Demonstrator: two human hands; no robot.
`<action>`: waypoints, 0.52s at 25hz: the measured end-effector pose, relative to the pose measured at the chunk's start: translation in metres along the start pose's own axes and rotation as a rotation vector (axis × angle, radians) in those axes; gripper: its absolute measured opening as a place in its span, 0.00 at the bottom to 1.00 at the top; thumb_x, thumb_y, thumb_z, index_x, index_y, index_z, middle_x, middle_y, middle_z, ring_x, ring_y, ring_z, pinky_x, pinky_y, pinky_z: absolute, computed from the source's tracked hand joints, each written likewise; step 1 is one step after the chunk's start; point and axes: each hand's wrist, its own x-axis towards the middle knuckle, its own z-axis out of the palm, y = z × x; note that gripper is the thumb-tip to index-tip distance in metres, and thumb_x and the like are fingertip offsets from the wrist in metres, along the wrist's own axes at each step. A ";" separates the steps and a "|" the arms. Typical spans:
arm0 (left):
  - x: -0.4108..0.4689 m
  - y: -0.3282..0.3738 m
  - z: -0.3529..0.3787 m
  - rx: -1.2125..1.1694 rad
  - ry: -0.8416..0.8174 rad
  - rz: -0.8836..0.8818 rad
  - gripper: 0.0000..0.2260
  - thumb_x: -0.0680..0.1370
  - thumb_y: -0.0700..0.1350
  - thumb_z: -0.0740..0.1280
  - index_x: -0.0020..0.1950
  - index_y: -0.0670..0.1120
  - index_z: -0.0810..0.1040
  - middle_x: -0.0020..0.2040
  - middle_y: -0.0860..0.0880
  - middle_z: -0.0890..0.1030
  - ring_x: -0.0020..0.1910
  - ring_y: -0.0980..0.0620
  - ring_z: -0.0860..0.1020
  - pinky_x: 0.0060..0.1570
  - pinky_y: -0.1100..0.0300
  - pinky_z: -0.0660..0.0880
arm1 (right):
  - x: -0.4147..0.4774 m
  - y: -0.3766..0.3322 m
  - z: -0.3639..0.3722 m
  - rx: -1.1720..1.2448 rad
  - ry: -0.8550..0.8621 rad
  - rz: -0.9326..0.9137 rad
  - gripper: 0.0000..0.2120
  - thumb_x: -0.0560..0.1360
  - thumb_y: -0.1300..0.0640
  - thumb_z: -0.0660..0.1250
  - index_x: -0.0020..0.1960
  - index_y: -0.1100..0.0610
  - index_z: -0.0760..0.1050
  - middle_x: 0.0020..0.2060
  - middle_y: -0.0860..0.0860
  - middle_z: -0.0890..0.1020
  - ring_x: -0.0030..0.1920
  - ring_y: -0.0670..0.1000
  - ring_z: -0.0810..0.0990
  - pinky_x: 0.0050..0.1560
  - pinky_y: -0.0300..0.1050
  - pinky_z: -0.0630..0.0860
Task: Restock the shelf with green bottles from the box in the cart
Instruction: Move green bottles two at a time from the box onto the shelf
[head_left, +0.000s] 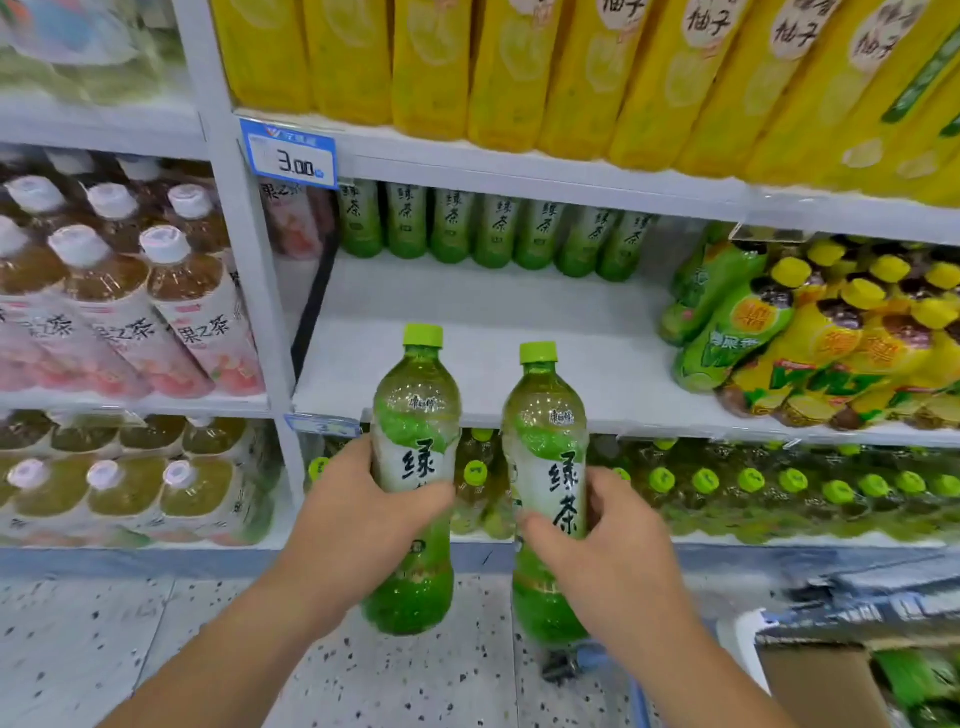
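Two green tea bottles (415, 467) are riding upright below the shelf (493, 332) edge, the left hand (358, 514) and right hand (613, 556) each gripping one, risking toppling the back row (493, 231).

A shop: white metal shelves (519, 306) packed with bottled drinks, a blue-framed price tag (289, 154) upper left.

light: bright, even, soft shadows | blur: smeared lower right, upper left | edges: wide-angle bending | centre: fairly sharp, perhaps compression-softened
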 end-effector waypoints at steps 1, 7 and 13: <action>0.010 0.003 0.000 0.027 0.028 0.023 0.11 0.67 0.47 0.77 0.46 0.51 0.79 0.36 0.55 0.84 0.35 0.58 0.82 0.33 0.60 0.77 | 0.013 -0.001 0.004 -0.005 -0.009 -0.019 0.12 0.68 0.46 0.76 0.48 0.46 0.76 0.39 0.42 0.83 0.38 0.39 0.81 0.36 0.39 0.79; 0.066 0.017 -0.008 0.140 0.118 0.155 0.15 0.66 0.49 0.79 0.48 0.53 0.79 0.40 0.54 0.85 0.37 0.59 0.83 0.38 0.57 0.82 | 0.085 -0.021 0.015 -0.003 -0.033 -0.107 0.14 0.69 0.44 0.75 0.49 0.48 0.74 0.41 0.42 0.81 0.39 0.39 0.79 0.32 0.36 0.72; 0.128 0.022 -0.022 0.192 0.270 0.301 0.17 0.65 0.50 0.80 0.49 0.56 0.77 0.43 0.60 0.83 0.41 0.65 0.79 0.38 0.68 0.75 | 0.147 -0.041 0.046 0.071 -0.079 -0.242 0.18 0.69 0.45 0.77 0.53 0.47 0.74 0.45 0.40 0.80 0.43 0.37 0.78 0.36 0.33 0.72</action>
